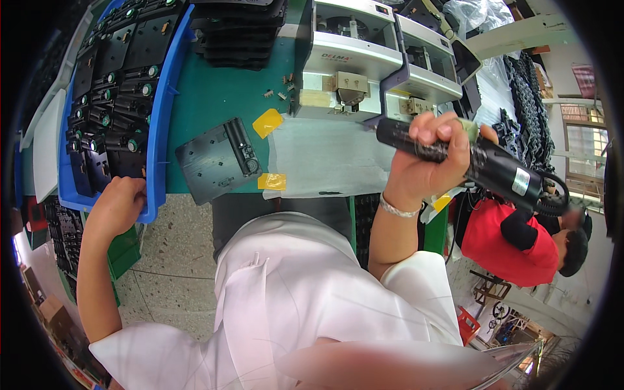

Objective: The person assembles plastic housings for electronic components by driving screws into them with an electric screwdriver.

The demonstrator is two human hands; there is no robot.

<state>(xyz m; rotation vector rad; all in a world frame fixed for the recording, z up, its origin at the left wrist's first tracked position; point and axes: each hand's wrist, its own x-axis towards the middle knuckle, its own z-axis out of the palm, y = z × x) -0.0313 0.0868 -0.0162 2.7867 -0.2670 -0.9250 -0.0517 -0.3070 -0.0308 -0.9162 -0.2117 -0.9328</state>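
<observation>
My right hand (pixel 432 156) is raised over the right part of the table, its fingers wrapped round a black electric screwdriver (pixel 497 170). The tool lies nearly level, its tip end to the left and its cable looping off the right end. My left hand (pixel 120 203) is at the near end of a blue bin (pixel 170 97), fingers curled in among black plastic parts (pixel 107 117); what they pinch is hidden. Between my hands a flat black plastic panel (pixel 211 166) with a cylindrical housing along one side lies tilted on the green table mat (pixel 214 97).
Two screw feeder machines (pixel 354 55) stand at the back. Before them lies a white sheet (pixel 325 156) held by yellow tape (pixel 268 122). Black panels (pixel 240 32) are stacked at the back left, small metal parts (pixel 282 96) nearby. A person in red (pixel 507 240) works at right.
</observation>
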